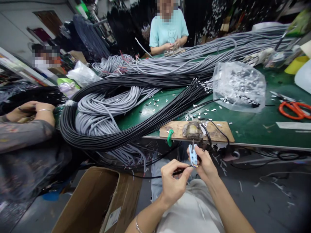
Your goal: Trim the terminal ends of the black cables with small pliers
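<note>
Near the table's front edge, my left hand (174,181) pinches a black cable (150,177) close to its end, where small coloured wires show. My right hand (206,164) is closed on a light blue plastic clip (193,156), which looks like a clothes peg. The clip sits at the thin shaft of a small motor (193,130), and the cable's wire end is at the clip's lower end. Whether the wires are inside the clip, I cannot tell. The motor is fixed on a wooden board (167,129) at the table edge.
A large bundle of black cables (136,137) and coils of grey cable (97,113) cover the green table (257,132). A clear plastic bag (239,87) and orange scissors (295,109) lie right. An open cardboard box (116,191) stands below. Co-workers sit opposite and at left.
</note>
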Demonstrator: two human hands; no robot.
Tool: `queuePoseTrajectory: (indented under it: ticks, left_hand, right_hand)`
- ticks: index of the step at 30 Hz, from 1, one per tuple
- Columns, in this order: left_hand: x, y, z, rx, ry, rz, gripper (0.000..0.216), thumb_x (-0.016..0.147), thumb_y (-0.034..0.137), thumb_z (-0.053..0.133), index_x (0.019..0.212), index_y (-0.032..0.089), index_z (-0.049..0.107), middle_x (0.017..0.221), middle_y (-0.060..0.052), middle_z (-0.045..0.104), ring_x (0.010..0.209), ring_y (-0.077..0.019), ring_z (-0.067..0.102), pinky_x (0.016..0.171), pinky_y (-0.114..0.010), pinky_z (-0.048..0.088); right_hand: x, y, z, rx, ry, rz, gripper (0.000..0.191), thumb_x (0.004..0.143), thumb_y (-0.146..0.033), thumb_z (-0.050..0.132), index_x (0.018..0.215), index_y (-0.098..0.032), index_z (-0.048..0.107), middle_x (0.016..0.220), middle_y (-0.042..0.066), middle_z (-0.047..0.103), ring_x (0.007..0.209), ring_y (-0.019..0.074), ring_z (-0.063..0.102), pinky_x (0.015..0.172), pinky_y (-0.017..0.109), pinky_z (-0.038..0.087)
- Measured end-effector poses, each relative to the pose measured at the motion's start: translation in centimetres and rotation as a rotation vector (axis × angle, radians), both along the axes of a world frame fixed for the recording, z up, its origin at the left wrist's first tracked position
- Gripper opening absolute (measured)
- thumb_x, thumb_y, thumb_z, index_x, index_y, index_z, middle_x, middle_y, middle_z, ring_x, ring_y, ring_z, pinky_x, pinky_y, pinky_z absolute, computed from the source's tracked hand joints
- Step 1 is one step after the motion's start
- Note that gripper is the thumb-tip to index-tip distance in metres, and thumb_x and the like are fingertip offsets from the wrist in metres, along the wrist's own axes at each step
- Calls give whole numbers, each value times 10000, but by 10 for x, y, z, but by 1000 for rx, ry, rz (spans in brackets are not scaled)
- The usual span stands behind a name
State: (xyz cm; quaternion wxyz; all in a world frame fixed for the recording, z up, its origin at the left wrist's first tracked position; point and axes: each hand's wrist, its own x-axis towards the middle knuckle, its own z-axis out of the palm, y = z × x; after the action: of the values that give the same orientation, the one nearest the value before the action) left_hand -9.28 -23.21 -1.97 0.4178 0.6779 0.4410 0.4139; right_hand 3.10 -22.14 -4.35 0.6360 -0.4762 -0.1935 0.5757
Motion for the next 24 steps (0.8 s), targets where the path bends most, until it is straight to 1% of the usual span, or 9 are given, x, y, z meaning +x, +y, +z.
queuePoseTrajectory:
  ticks: [5,7,10,13,15,18,22,24]
  left_hand:
    - [2,-1,-1,-8,17,-13,127,753,195,627,657,122,666,572,-28,596,517,-96,513,471,-187,364]
    - [3,-1,0,-11,15,-18,126,751,196,630,656,122,668,563,-25,592,503,-92,498,461,-187,356]
    - [2,0,1,-7,2,-38,113,751,195,633,675,125,678,563,-25,593,497,-90,487,457,-190,349]
    - [-1,-2,2,-7,-15,-61,101,754,183,631,683,130,681,571,-25,602,495,-88,479,455,-190,343]
    - [-5,-4,2,-6,-25,-77,85,751,174,634,690,135,680,578,-26,608,496,-89,478,449,-189,338]
    - [-11,-9,0,19,-38,-93,54,738,157,644,698,134,672,589,-30,615,523,-99,503,462,-191,351]
    - [-17,-12,-1,63,-74,-110,38,728,152,657,698,129,658,600,-36,624,544,-106,522,491,-196,374]
    - [-18,-13,0,78,-81,-115,38,727,155,660,699,129,658,591,-33,619,534,-102,514,500,-200,379]
  right_hand:
    - [-2,-1,-1,0,106,27,466,577,-576,710,616,-132,574,448,-57,366,368,24,220,346,170,185]
    - [-2,-2,-3,-9,129,39,485,579,-597,704,608,-132,568,459,-45,400,368,25,239,347,170,189]
    - [-4,-3,-9,-26,151,51,572,562,-698,647,607,-132,574,479,-18,455,364,36,287,340,175,191]
    - [-5,-7,-18,-33,159,45,622,557,-765,581,599,-145,574,449,-31,428,339,35,258,332,178,199]
    - [-4,-15,-23,-26,151,30,579,582,-737,592,598,-159,566,437,-45,405,335,31,232,336,177,212]
    - [-2,-32,-26,0,111,19,470,641,-635,632,629,-168,581,462,-46,428,336,26,223,341,174,194]
    - [1,-53,-20,49,7,63,321,677,-469,689,656,-154,635,506,-33,454,346,14,207,341,176,148]
    - [1,-60,-15,77,-58,97,247,691,-394,702,671,-150,671,557,-10,489,377,25,278,356,180,191]
